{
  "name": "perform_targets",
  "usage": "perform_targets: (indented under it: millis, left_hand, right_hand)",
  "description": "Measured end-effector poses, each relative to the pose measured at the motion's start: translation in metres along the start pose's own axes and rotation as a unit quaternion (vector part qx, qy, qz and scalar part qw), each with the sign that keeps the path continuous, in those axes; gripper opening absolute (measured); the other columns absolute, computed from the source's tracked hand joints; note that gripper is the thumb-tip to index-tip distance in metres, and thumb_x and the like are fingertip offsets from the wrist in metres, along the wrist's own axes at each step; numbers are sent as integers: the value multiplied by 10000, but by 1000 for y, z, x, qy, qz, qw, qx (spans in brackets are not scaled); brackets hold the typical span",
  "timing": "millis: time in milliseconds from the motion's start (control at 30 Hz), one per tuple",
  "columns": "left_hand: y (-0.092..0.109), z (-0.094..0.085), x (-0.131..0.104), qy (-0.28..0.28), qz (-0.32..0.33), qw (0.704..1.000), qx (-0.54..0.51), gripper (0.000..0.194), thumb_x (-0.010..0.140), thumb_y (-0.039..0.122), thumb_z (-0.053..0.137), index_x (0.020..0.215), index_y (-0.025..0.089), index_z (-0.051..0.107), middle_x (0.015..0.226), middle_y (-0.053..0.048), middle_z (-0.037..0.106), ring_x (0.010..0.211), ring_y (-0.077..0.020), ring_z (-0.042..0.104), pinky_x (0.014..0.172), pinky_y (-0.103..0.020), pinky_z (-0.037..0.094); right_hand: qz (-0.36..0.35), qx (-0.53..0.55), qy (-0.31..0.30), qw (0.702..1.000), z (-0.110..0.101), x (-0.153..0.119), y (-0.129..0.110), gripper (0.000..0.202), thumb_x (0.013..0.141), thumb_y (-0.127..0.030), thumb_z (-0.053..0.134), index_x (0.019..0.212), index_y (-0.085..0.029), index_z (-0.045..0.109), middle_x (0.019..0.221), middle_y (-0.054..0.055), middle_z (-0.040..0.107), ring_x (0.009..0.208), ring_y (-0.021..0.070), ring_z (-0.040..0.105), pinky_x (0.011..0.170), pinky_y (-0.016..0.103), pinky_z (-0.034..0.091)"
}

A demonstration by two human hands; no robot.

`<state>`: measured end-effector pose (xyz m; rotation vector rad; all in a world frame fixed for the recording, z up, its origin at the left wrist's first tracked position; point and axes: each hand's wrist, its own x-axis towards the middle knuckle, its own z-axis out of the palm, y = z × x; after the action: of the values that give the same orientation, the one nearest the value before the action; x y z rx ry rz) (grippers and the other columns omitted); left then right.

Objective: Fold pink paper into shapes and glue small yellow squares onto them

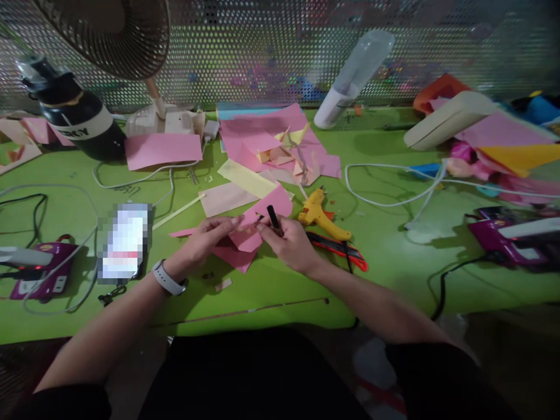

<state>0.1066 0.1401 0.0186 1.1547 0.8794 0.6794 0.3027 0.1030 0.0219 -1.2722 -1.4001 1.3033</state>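
Observation:
Near the middle of the table, my left hand [207,238] is closed on a piece of pink paper [280,201], thumb and fingers pinching its left side. A black pen-like stick [273,216] rises from my right hand [289,244], whose fingers are wrapped round it at the paper's right side. Small dark marks or bits show on the paper between the hands; they are too small to make out. Below lies a darker pink sheet [236,256]. Just right of my right hand are a yellow glue gun [322,214] and a red-and-black cutter knife [359,256].
Pink sheets and scraps [245,131] lie behind the hands, with a yellow strip [249,179]. A phone [125,242] is at left. A fan [109,35], a dark bottle [83,122] and a clear bottle [354,79] stand at the back. White cables [380,165] cross the table.

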Motion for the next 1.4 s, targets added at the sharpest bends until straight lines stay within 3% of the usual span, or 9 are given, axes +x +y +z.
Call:
perform_targets:
  millis: [133,267,367,533,700,833,1000,1233,1400]
  left_hand:
    - [-2,-1,0,-20,-41,999,-6,285,743,375,824,915,154,773,851,-69,757,653,-124,661,578,-227,506]
    - [-4,-1,-1,-28,-32,999,7,254,756,368,812,842,134,762,751,-51,734,590,-106,623,531,-205,474]
    - [-5,-1,-2,-32,-17,999,-7,258,760,345,810,891,130,752,787,-45,735,622,-100,626,561,-195,485]
    - [-3,-3,-2,-42,-3,999,24,277,796,359,785,900,109,731,785,-34,707,617,-79,594,523,-168,439]
    - [7,-8,-6,-73,-19,997,-14,391,716,286,852,1021,120,672,838,-25,714,701,-106,658,646,-210,542]
    - [13,-14,-11,-64,-52,997,-9,366,780,321,798,1033,102,650,793,-34,722,668,-131,699,678,-272,603]
    - [10,-19,-12,-60,-63,996,-15,244,827,320,753,887,110,644,708,-19,716,560,-101,672,567,-209,575]
    - [6,-19,-12,-66,-48,997,-16,233,861,319,724,771,121,639,675,-3,686,591,-85,651,603,-187,557]
    - [4,-23,-14,-52,-73,995,-38,299,911,412,651,860,119,673,755,-60,735,650,-134,702,649,-230,576]
  right_hand:
    - [-6,-23,-10,1000,2,-1,1,303,855,-472,660,793,-179,614,565,-48,457,489,101,370,448,255,283]
    - [0,-27,-24,999,5,-4,4,280,866,-448,650,795,-182,602,575,-51,451,486,93,351,446,248,266]
    - [-11,-32,-31,999,7,-5,7,280,878,-443,632,788,-182,588,573,-55,436,480,87,337,439,239,252]
    - [-24,-33,0,999,9,-4,6,295,874,-463,622,805,-179,591,573,-57,437,476,83,340,438,231,266]
    - [17,6,19,1000,7,-2,6,324,832,-494,675,779,-193,568,509,-83,386,425,76,326,400,225,254]
    - [38,17,5,999,6,-2,8,330,837,-501,668,771,-194,568,494,-88,381,404,73,321,377,223,237]
    - [37,17,10,999,10,-3,7,314,826,-481,683,775,-187,584,495,-86,385,413,72,326,386,225,236]
    - [33,17,1,999,12,-3,9,270,850,-434,655,758,-195,572,494,-87,372,423,73,327,402,225,250]
    - [46,30,10,998,11,-3,10,296,831,-455,683,746,-196,567,499,-84,380,428,75,336,400,225,249]
